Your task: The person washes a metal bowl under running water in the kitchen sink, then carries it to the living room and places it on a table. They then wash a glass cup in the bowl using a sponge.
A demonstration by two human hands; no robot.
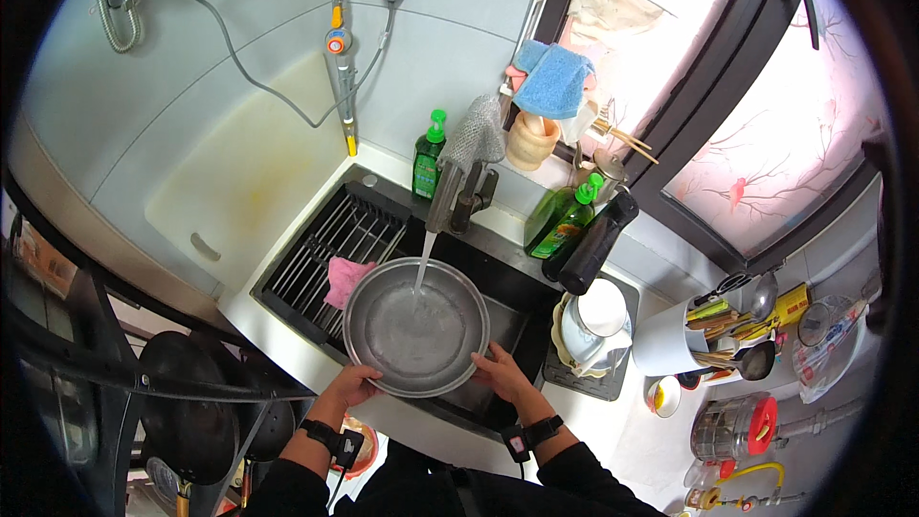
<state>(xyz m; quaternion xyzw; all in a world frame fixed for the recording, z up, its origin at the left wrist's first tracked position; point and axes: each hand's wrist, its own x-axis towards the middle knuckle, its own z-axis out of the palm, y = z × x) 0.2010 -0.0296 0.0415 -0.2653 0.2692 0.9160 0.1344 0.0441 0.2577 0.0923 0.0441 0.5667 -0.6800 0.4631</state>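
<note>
A round metal basin point(416, 330) is held over the black sink point(528, 323), its inside facing up. Water runs from the faucet point(444, 197) into it, and some water lies on its bottom. My left hand point(353, 385) grips the near left rim, thumb on top. On the near right rim my right hand point(500, 373) has hold, its thumb over the edge. A grey mesh cloth point(475, 133) hangs over the faucet. Just left of the basin a pink cloth point(346, 281) lies on the drying rack point(348, 230).
Green pump bottles point(426, 165) stand behind the sink. Stacked white bowls and a jug point(599, 309) sit on a grey mat point(614, 388) to the right. Beyond them is a white utensil holder point(664, 341). Dark pans point(190, 409) hang at the lower left.
</note>
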